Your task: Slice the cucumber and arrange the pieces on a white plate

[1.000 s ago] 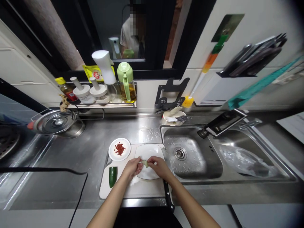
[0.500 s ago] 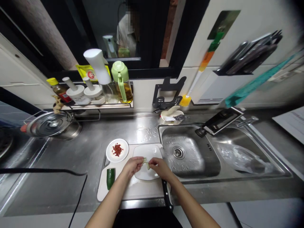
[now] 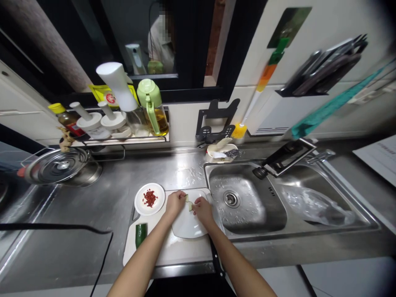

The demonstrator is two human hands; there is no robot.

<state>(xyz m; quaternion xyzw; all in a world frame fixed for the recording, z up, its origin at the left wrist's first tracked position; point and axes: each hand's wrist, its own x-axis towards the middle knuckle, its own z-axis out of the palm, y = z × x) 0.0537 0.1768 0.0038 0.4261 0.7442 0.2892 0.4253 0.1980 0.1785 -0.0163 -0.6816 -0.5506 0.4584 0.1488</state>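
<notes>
Both my hands meet over a square white plate (image 3: 188, 225) that lies on a white cutting board (image 3: 173, 247). My left hand (image 3: 175, 203) and my right hand (image 3: 202, 209) are closed in a pinch on a small pale green piece of vegetable (image 3: 188, 202) held between them. A round white saucer with chopped red chili (image 3: 149, 199) sits at the board's far left corner. A dark green pepper piece (image 3: 140, 234) lies on the board's left side. A black knife handle (image 3: 216, 262) sticks out over the counter's front edge.
A steel sink (image 3: 247, 202) lies right of the board, with a clear plastic bag (image 3: 312, 204) in its second basin. A pot with lid (image 3: 58, 167) stands at the left. Oil and seasoning bottles (image 3: 123, 111) fill a rack at the back. A black cable (image 3: 62, 229) crosses the counter.
Both hands have moved a little away from me, toward the plate's far edge, still pinching the green piece. The camera has shifted slightly.
</notes>
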